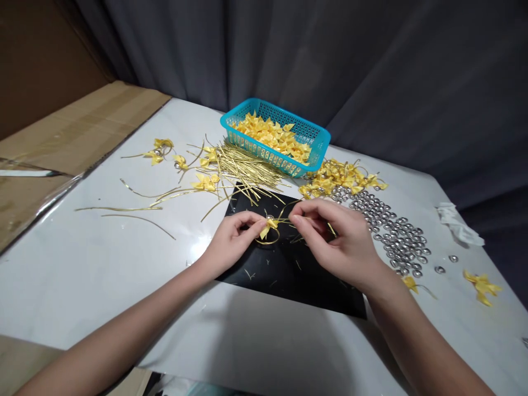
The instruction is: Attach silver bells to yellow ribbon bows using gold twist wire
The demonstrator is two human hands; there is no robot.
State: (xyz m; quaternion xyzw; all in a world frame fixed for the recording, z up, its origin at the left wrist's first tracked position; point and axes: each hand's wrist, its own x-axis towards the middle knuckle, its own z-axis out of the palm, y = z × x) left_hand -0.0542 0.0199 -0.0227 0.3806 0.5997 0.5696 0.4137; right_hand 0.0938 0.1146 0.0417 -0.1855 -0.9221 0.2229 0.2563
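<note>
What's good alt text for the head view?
A person's left hand pinches a yellow bow over a black mat while the right hand grips a gold strand beside it. Behind lie a pile of gold ties and a blue basket of yellow ribbon pieces, with small silver rounds to the right.

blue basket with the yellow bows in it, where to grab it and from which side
Probably by the rim at both short ends, from left and right: it flares outward, while gold strands crowd the near long side and bows heap by the near right corner.

Left hand (233, 242) can pass leftward over white tabletop (124, 264); wire pile (247, 168) and basket (268, 154) block ahead, bells (400, 239) rightward
</note>
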